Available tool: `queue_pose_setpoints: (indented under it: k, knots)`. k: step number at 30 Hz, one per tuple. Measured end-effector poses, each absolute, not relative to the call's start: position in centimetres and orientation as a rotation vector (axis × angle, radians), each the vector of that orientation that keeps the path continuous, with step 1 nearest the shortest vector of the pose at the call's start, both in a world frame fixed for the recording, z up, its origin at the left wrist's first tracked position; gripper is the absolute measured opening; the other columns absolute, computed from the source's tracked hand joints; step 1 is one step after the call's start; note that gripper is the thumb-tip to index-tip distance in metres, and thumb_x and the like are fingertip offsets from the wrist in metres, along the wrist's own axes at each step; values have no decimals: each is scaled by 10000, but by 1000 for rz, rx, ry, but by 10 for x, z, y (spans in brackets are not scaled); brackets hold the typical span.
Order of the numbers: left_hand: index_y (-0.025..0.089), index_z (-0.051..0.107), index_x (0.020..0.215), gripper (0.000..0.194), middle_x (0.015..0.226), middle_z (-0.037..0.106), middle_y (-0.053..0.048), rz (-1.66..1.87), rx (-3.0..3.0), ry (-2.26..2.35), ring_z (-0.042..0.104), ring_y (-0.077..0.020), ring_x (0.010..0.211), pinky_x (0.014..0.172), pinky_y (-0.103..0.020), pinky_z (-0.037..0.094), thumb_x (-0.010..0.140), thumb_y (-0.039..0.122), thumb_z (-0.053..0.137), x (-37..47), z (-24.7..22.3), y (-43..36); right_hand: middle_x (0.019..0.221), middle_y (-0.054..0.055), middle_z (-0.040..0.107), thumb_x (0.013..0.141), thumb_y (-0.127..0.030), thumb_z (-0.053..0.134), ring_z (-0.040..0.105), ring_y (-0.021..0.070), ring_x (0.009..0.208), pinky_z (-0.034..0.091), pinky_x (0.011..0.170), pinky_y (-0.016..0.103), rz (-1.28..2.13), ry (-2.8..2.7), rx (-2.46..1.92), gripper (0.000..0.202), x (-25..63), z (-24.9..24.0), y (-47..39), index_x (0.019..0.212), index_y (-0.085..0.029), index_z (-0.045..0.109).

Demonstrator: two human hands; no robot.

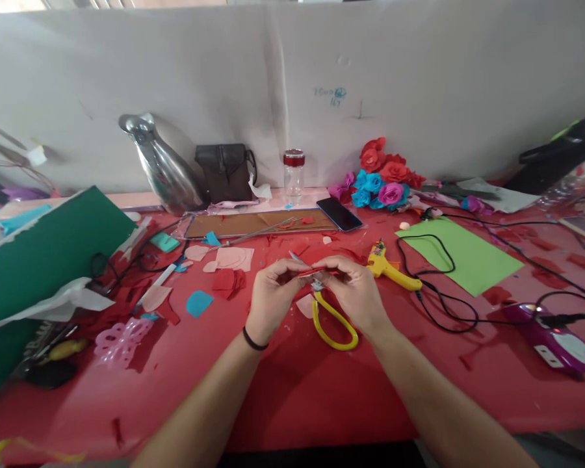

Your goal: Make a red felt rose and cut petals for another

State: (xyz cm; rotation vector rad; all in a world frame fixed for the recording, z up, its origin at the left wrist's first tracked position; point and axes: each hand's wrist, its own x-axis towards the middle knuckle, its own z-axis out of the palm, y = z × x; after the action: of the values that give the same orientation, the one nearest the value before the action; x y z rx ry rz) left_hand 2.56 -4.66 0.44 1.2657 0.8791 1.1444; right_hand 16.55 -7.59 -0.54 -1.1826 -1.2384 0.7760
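My left hand and my right hand meet over the middle of the table. Between their pinched fingertips is a small red paper piece, mostly covered by the thumbs and fingers. Just beneath them lie scissors with yellow handles, their blades partly hidden by my hands. Left of my left hand sits a stack of red paper pieces, with a pink paper sheet behind it and a blue paper petal nearer. A yellow glue gun rests to the right of my right hand.
Paper flowers lie at the back beside a phone and a glass jar. A steel jug leans near a dark pouch. Black cords cross green paper toward a purple power strip. A green board stands left.
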Motion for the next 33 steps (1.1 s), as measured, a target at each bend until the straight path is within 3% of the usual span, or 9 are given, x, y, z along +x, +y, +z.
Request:
queue_pose_setpoints:
  k: [8, 13, 19, 23, 33]
  knots:
    - [222, 731, 686, 153, 790, 702, -31, 1241, 1443, 907, 624, -158, 770, 761, -279, 483, 696, 98, 642, 23, 7, -50, 780, 3, 717, 739, -261, 675, 646, 166, 742, 509, 709, 295, 888, -1129, -1137, 77, 162, -7, -77, 797, -236, 720]
    - [211, 731, 774, 78, 761, 685, -18, 1171, 1470, 974, 583, -132, 674, 666, -251, 462, 702, 196, 707, 26, 10, -54, 752, 12, 695, 782, -335, 640, 622, 162, 726, 487, 686, 281, 952, -1126, -1153, 144, 163, -9, -76, 826, -206, 689]
    - [155, 696, 720, 137, 744, 684, -28, 976, 1068, 852, 606, -123, 711, 728, -248, 476, 670, 268, 755, 25, 2, -44, 727, -1, 667, 741, -365, 685, 598, 138, 667, 462, 626, 258, 1054, -1063, -1137, 192, 162, -6, -76, 836, -204, 639]
    - [151, 656, 686, 191, 664, 635, 17, 904, 769, 843, 554, -62, 588, 595, -182, 452, 590, 203, 813, 22, -2, -37, 703, -22, 645, 701, -392, 707, 570, 118, 620, 448, 585, 244, 1184, -865, -1072, 240, 161, -7, -75, 840, -212, 629]
    - [141, 631, 713, 158, 618, 608, 18, 879, 646, 837, 548, -56, 561, 567, -161, 449, 659, 181, 775, 23, -6, -36, 660, -15, 665, 637, -307, 734, 572, 116, 612, 431, 590, 245, 1210, -854, -1109, 154, 156, -7, -74, 725, -193, 679]
